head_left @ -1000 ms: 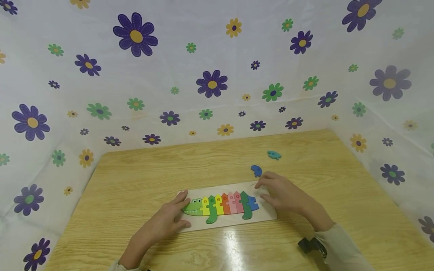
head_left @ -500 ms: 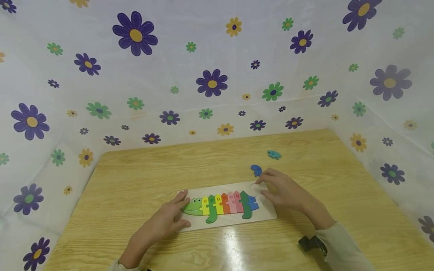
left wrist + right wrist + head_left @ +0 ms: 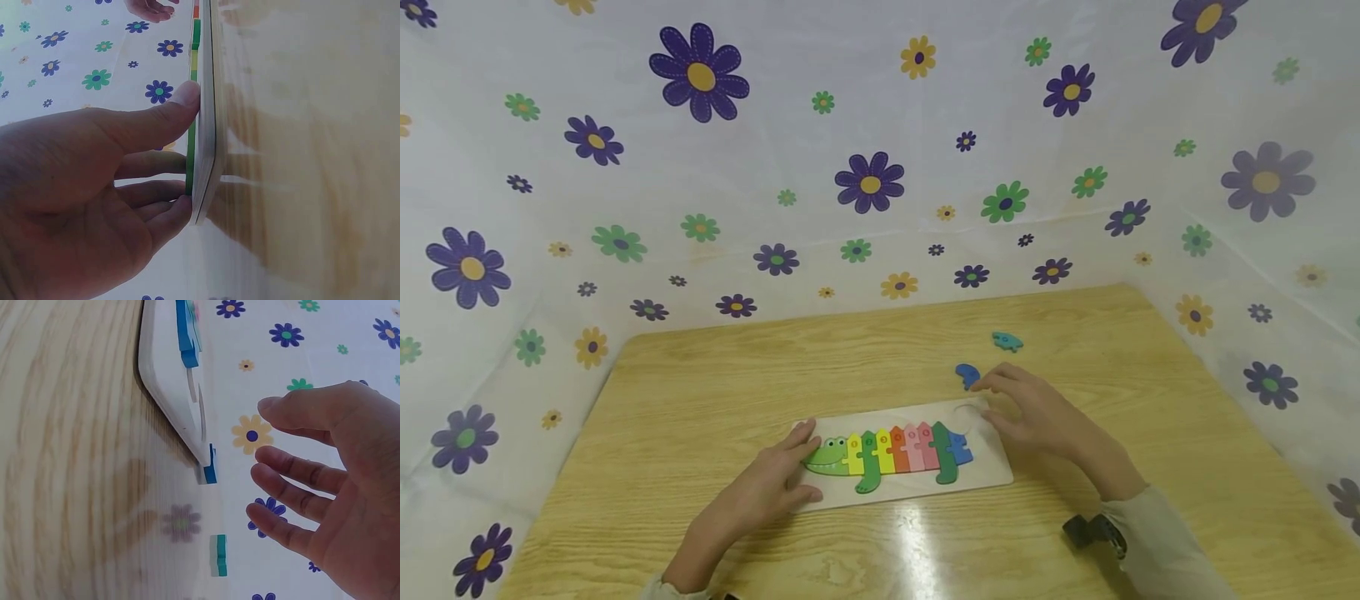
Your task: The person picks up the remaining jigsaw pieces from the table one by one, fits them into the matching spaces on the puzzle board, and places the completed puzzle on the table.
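Observation:
A crocodile puzzle board lies on the table, with a green head and coloured numbered body pieces set in it. A blue piece ends the row at the right. My left hand rests on the board's left end; in the left wrist view its thumb and fingertips touch the board's top and the head. My right hand hovers over the board's upper right corner, fingers loosely bent and holding nothing. Just beyond its fingertips lies a curved blue piece. Farther back is a teal piece.
The wooden table carries the board and the loose pieces. White flower-printed cloth stands around its back and sides. A black strap device is on the right sleeve.
My right hand has moved slightly up and away from the board's right end, toward the loose blue piece. My left hand and the board stay in place.

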Available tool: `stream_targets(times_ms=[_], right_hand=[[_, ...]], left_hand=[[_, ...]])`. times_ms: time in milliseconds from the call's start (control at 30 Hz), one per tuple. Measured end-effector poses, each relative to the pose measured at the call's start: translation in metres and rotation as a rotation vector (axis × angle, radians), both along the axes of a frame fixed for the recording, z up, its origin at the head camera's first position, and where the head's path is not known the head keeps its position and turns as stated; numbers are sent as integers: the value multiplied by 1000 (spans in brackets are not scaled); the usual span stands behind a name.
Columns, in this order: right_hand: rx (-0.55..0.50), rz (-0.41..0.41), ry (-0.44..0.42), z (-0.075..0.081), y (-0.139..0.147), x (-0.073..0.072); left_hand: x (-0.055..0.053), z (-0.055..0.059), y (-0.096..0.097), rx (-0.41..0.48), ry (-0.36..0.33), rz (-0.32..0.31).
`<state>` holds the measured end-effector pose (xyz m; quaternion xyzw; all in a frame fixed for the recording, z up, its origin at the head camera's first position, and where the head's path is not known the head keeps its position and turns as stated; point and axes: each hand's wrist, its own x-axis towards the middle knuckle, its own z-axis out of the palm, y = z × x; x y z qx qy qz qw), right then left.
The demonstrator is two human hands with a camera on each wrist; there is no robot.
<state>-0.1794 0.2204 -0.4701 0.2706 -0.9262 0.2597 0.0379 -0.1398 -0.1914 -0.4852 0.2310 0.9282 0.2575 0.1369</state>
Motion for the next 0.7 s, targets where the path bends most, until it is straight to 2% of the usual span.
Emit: stream_targets(times_ms=[167, 433, 700], right_hand=[[-9, -3, 1, -1, 1, -1], [-24, 2, 69, 1, 4, -5], [-19, -8, 103, 2, 8, -9]], left_hand=[[-1, 1, 0, 2, 0, -8], [-2, -1, -1, -5, 8, -18], [-1, -1, -1, -18, 14, -11]])
